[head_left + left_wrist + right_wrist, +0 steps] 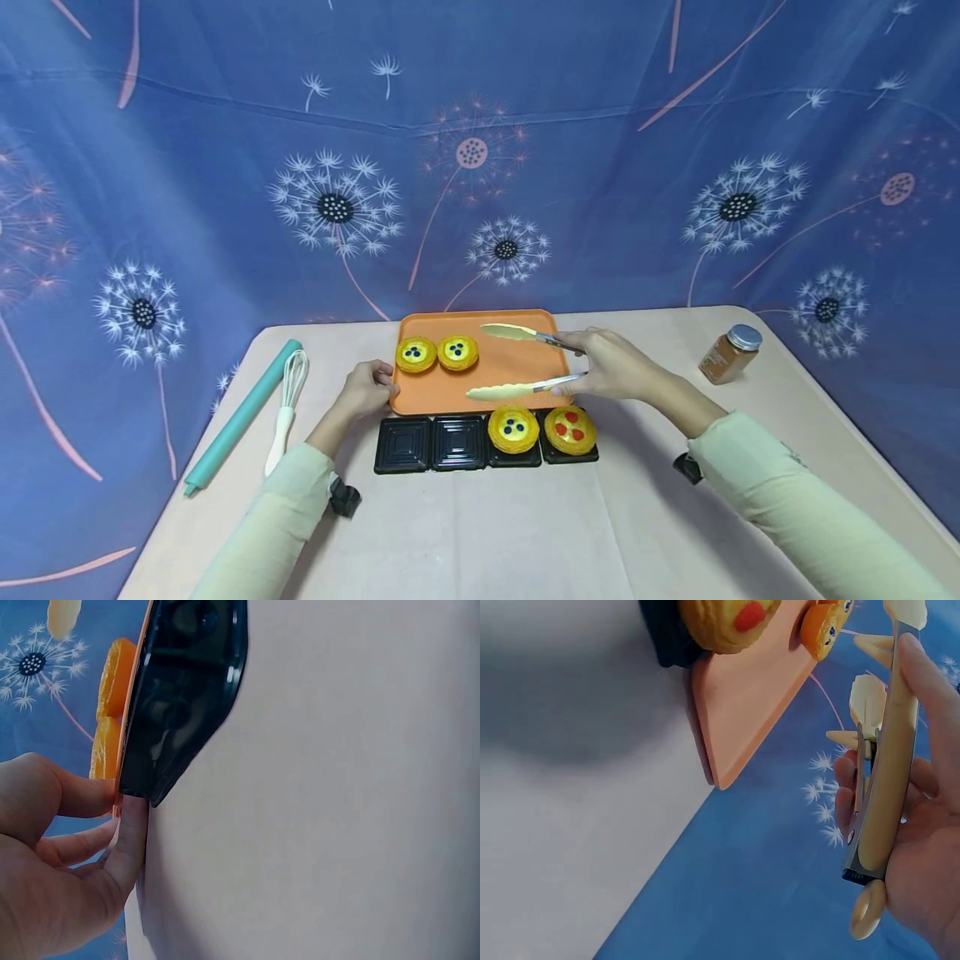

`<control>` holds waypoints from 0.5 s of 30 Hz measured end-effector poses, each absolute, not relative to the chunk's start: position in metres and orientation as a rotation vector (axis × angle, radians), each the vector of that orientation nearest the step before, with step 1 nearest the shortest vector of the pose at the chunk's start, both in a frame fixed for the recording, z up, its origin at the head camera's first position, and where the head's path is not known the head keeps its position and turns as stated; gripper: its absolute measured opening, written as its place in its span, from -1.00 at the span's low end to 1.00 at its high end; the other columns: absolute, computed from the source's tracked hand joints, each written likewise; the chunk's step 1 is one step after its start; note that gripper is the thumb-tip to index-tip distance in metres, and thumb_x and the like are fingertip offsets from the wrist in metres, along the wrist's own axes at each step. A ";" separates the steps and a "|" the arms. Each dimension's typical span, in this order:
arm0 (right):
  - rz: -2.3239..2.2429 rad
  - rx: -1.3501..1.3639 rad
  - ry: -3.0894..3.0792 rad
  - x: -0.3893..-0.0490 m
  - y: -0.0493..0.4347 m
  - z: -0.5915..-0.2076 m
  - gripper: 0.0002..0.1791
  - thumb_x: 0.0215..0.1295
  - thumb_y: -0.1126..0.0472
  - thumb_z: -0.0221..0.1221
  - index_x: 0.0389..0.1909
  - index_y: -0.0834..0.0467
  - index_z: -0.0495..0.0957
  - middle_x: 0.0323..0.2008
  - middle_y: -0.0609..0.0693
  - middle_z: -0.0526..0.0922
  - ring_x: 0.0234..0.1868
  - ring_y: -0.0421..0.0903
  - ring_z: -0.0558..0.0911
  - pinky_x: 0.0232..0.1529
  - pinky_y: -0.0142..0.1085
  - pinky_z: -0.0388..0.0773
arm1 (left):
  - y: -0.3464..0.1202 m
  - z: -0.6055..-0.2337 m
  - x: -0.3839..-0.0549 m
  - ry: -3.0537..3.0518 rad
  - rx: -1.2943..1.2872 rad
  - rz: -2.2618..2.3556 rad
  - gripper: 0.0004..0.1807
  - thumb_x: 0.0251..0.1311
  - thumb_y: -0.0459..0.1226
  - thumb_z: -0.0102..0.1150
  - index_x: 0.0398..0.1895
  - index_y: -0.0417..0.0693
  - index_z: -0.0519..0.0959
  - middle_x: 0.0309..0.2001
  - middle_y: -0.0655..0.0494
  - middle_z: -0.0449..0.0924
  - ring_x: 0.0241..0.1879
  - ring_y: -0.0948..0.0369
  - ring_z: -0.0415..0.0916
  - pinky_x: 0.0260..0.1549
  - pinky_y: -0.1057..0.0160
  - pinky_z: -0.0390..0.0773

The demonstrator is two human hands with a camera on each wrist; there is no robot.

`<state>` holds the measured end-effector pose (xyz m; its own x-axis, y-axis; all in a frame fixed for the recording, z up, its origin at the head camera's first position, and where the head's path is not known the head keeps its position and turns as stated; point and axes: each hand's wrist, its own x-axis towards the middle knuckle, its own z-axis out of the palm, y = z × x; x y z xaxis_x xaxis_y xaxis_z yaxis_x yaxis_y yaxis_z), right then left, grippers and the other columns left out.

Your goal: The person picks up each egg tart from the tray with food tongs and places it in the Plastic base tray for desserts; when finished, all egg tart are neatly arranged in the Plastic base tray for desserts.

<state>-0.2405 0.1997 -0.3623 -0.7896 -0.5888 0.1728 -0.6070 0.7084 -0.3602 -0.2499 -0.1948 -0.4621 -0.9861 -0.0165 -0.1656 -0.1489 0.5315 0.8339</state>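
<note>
Pale sleeves (810, 508) closest to cam, in front of orange tray (517, 365). Head view: L hand (365, 388) grips tray's L edge; R hand (611, 364) at tray's R edge grips tongs (506, 332), their arms spread wide over tray. 2 blue-dotted tarts (416, 354) on tray, L end. 4 black sq. bases (403, 446) in row just in front of tray; 3rd from L has another tart (513, 431), 4th a red-topped tart (572, 432). Rolling pin (243, 417) & whisk (285, 408) L of tray; jar (730, 354) well R of it.

L wrist view: digits pinched close on either side of tray's edge.

R wrist view: thumb along one tongs handle, fingers on other; red-topped tart near tray's corner.
</note>
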 end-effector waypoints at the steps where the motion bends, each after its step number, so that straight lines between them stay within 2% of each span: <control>1: 0.634 0.996 -2.872 -0.244 0.197 -0.363 -0.01 -0.04 -0.23 0.48 0.28 0.35 0.46 0.09 0.18 0.64 -0.05 0.11 0.63 -0.08 0.04 0.63 | -0.194 -0.462 -0.250 2.625 -0.145 1.451 -0.66 0.19 -0.52 0.20 0.04 -0.42 0.47 -0.26 -0.13 0.48 -0.42 0.13 0.52 -0.54 0.27 0.70; 4: 0.648 0.973 -2.897 -0.255 0.189 -0.367 0.00 -0.04 -0.26 0.46 0.28 0.36 0.45 0.07 0.19 0.64 -0.07 0.10 0.64 -0.13 0.00 0.63 | -0.194 -0.462 -0.249 2.620 -0.141 1.453 -0.66 0.20 -0.51 0.20 0.05 -0.42 0.47 -0.25 -0.14 0.48 -0.43 0.13 0.53 -0.55 0.26 0.70; 6: 0.643 0.957 -2.923 -0.262 0.185 -0.371 0.03 -0.04 -0.30 0.45 0.29 0.35 0.44 -0.08 0.19 0.70 -0.20 0.05 0.63 -0.23 -0.07 0.60 | -0.194 -0.462 -0.249 2.617 -0.140 1.448 -0.65 0.21 -0.50 0.19 0.06 -0.42 0.47 -0.24 -0.14 0.48 -0.42 0.12 0.53 -0.55 0.26 0.70; 10: 0.626 0.922 -2.971 -0.273 0.174 -0.380 0.07 -0.06 -0.35 0.43 0.31 0.33 0.43 -0.15 0.17 0.71 -0.40 -0.05 0.52 -0.34 -0.17 0.48 | -0.194 -0.462 -0.249 2.629 -0.152 1.427 -0.66 0.22 -0.49 0.20 0.06 -0.41 0.48 -0.23 -0.13 0.49 -0.39 0.12 0.52 -0.54 0.26 0.70; 11: 0.621 0.914 -2.982 -0.275 0.172 -0.381 0.07 -0.05 -0.35 0.43 0.32 0.33 0.42 -0.17 0.17 0.71 -0.41 -0.05 0.52 -0.36 -0.17 0.47 | -0.195 -0.461 -0.249 2.632 -0.154 1.423 -0.66 0.22 -0.49 0.20 0.06 -0.41 0.48 -0.23 -0.13 0.49 -0.39 0.12 0.52 -0.53 0.26 0.70; 13: 0.610 0.887 -2.999 -0.280 0.166 -0.384 0.04 -0.05 -0.32 0.44 0.32 0.30 0.43 -0.04 0.17 0.69 -0.37 -0.05 0.54 -0.36 -0.18 0.50 | -0.195 -0.461 -0.249 2.633 -0.152 1.419 -0.66 0.22 -0.49 0.20 0.06 -0.41 0.47 -0.22 -0.14 0.49 -0.37 0.10 0.53 -0.52 0.26 0.70; 15: 0.597 0.867 -3.017 -0.283 0.161 -0.386 0.00 -0.03 -0.28 0.46 0.32 0.29 0.44 -0.05 0.16 0.70 -0.31 -0.02 0.57 -0.36 -0.16 0.53 | -0.195 -0.461 -0.250 2.631 -0.155 1.423 -0.66 0.22 -0.49 0.20 0.06 -0.40 0.48 -0.22 -0.14 0.50 -0.36 0.10 0.53 -0.52 0.26 0.70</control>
<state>-0.2832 0.1615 -0.3863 -0.8515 -0.5220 0.0504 -0.5019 0.7833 -0.3669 -0.2501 -0.1954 -0.4608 -0.9840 -0.0211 -0.1770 -0.1596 0.5460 0.8224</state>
